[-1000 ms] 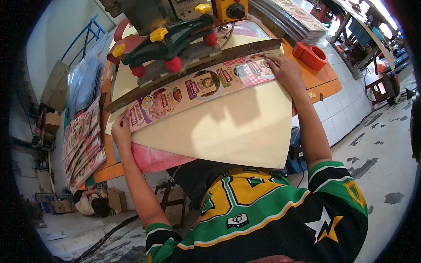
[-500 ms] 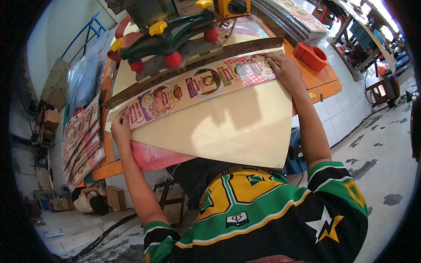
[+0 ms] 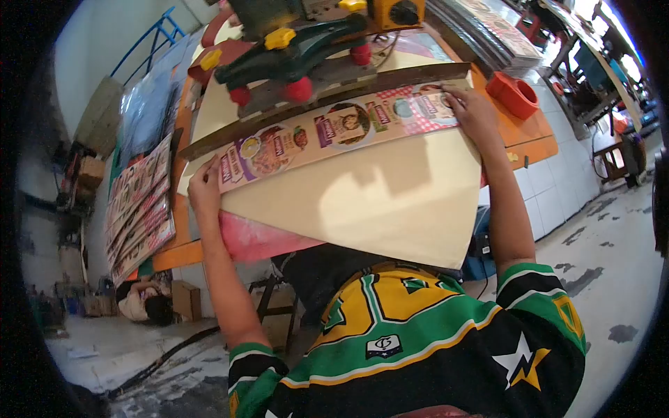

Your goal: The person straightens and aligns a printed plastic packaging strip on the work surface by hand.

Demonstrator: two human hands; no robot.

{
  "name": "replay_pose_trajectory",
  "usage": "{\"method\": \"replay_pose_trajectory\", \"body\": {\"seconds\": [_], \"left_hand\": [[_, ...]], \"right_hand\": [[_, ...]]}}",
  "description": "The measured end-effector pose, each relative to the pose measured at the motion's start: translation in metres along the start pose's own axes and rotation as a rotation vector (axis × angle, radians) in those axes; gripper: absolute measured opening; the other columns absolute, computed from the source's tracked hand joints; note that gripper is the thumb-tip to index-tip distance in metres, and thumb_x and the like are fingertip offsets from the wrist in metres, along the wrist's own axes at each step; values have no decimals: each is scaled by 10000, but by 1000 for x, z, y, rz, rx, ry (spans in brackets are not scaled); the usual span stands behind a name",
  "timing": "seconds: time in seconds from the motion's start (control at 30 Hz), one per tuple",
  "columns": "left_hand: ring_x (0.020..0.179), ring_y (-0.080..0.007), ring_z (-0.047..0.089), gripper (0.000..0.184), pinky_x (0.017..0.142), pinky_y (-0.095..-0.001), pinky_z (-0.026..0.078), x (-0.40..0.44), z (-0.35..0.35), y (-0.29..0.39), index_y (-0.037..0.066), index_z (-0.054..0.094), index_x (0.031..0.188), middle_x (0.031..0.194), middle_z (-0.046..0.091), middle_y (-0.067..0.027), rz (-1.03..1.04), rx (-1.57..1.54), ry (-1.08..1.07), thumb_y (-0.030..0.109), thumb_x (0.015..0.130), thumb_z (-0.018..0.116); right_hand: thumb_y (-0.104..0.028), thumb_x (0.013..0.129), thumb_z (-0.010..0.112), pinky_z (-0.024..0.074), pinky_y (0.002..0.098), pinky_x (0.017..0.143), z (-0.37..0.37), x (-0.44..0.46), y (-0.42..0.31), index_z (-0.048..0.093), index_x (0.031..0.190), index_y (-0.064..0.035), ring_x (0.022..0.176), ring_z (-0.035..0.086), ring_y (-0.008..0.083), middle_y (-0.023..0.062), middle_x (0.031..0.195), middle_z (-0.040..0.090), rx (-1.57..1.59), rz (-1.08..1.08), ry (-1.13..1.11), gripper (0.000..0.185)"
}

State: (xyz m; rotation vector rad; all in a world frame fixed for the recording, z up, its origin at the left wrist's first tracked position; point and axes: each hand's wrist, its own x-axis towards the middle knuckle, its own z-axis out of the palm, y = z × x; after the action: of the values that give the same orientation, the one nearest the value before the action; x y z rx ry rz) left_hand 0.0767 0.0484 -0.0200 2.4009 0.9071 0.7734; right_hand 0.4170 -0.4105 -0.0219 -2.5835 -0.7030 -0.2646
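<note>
A long printed strip with food pictures lies across a cream sheet, its upper long edge close along a brown metal bar. My left hand pinches the strip's left end between thumb and fingers. At the other end, my right hand grips the strip's right corner, fingertips on its printed face. Beyond the bar stands a machine with a dark green arm, yellow knobs and red feet. Part of a pink sheet shows under the cream one.
Printed strips are stacked on the left beside clear plastic sheets. An orange-red tape dispenser-like holder sits on the orange table at right. More printed sheets lie at the back right. Another person is low at the left.
The whole view has shifted slightly, so the table and machine appear further right. Both hands stay at the strip's ends, and the strip keeps about the same place against the bar.
</note>
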Motion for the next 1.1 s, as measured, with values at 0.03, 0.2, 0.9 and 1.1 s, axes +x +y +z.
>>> {"method": "replay_pose_trajectory", "body": {"seconds": [0.03, 0.2, 0.9, 1.1], "left_hand": [[1025, -310, 697, 345, 889, -360, 509, -1, -1, 4, 88, 717, 1192, 1100, 712, -207, -14, 15, 12, 324, 970, 598], [1014, -355, 690, 377, 880, -373, 516, 0, -1, 3, 101, 729, 1163, 1084, 709, -211, -30, 69, 36, 394, 955, 614], [948, -352, 700, 395, 832, -393, 522, -1, -1, 12, 115, 742, 1129, 1013, 722, -196, -88, 126, 54, 438, 939, 618], [989, -352, 694, 398, 849, -392, 521, 2, 1, -3, 123, 736, 1150, 1055, 715, -195, -62, 104, 28, 443, 950, 609]], "right_hand": [[-413, 978, 550, 517, 440, 817, -1, 0, -2, 710, 1215, -264, 988, 665, 323, 125, 1054, 690, 14, -16, -9, 323], [-400, 980, 558, 507, 421, 816, 5, 2, 2, 713, 1217, -227, 988, 663, 331, 145, 1053, 687, 56, -44, 32, 332], [-411, 984, 561, 502, 395, 808, 5, 0, 5, 709, 1227, -226, 991, 669, 305, 122, 1053, 694, 10, -21, 42, 339], [-400, 986, 555, 505, 405, 809, 9, 2, 10, 707, 1230, -217, 992, 668, 321, 144, 1058, 691, 72, -54, 71, 340]]}}
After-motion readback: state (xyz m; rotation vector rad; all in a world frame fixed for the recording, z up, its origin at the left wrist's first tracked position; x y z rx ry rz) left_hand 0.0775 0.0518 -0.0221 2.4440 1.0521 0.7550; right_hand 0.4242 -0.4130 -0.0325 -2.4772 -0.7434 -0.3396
